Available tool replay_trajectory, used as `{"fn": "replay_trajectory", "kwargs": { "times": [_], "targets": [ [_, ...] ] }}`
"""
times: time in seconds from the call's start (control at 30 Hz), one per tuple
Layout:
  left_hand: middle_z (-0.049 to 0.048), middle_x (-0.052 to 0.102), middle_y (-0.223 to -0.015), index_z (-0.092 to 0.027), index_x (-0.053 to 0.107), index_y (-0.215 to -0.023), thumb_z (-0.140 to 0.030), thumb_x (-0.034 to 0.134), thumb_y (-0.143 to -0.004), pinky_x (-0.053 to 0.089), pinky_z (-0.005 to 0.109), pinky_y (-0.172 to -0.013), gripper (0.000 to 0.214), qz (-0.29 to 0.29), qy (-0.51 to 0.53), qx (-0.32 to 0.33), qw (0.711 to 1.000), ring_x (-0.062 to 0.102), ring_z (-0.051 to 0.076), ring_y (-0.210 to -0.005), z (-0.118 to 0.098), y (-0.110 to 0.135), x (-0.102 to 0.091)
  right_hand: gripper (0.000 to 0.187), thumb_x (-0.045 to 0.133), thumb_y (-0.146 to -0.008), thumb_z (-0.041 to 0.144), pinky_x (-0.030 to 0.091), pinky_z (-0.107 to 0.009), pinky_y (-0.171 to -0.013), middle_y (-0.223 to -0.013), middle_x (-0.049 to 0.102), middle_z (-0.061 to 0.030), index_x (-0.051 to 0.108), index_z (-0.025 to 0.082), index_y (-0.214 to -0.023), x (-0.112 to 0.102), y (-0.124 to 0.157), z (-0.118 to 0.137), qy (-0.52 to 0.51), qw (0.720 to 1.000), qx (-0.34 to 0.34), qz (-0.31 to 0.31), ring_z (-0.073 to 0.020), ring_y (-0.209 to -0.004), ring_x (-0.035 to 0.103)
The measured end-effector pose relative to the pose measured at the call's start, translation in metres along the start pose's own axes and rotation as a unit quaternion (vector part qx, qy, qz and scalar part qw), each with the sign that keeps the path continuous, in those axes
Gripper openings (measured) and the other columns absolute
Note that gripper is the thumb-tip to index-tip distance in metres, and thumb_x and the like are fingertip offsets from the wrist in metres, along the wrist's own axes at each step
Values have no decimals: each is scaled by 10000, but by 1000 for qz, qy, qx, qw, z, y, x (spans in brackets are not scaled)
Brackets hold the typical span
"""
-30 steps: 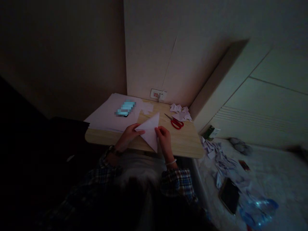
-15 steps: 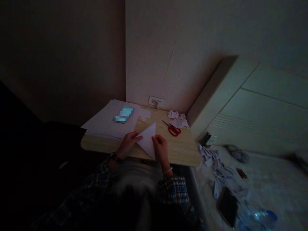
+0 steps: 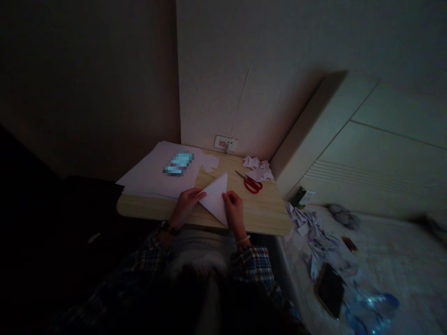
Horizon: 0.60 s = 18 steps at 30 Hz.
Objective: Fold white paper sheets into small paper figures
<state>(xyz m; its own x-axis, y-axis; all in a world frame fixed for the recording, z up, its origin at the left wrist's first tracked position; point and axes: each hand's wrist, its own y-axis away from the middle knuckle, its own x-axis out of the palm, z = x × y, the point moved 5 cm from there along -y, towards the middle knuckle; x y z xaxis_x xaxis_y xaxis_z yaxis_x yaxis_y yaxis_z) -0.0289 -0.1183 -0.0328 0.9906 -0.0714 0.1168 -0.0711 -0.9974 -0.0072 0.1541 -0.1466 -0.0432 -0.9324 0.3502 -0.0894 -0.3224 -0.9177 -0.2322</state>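
At frame centre, the left hand [image 3: 187,204] and right hand [image 3: 233,207] each pinch the folded paper triangle [image 3: 215,198]: likely light, easily creased; grip gently at opposite edges.

Wall [image 3: 213,74]: is rising behind the table, a thin seam running down it
Outlet [image 3: 226,143]: is sitting low on that wall
Table [image 3: 263,216]: is showing pale wood grain
Headboard [image 3: 384,144]: is standing rightward, grooved
Bed [image 3: 408,260]: is spreading below it
Floor [image 3: 66,251]: is lying nearly black
Light: is falling dimly
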Motion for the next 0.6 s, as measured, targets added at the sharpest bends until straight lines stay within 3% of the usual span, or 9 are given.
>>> {"fn": "replay_trajectory", "kwargs": {
  "times": [0.17,0.6],
  "targets": [
    [85,795,-863,-154,743,-785,-562,845,-548,542,376,-834,483,21,-9,-2,1000,708,304,-929,-1,0,-1,305,614,-763,491,373,-280,-610,-643,571,16,592,200,-677,0,1,1,4,1000,8,-5,-153,-649,478],
    [65,796,-840,-151,749,-802,-572,870,-513,536,361,-813,525,9,15,-14,1000,710,283,-889,7,-4,-2,310,607,-787,492,357,-270,-587,-635,548,20,576,201,-685,1,1,0,22,1000,0,9,-148,-644,462]
  ]
}}
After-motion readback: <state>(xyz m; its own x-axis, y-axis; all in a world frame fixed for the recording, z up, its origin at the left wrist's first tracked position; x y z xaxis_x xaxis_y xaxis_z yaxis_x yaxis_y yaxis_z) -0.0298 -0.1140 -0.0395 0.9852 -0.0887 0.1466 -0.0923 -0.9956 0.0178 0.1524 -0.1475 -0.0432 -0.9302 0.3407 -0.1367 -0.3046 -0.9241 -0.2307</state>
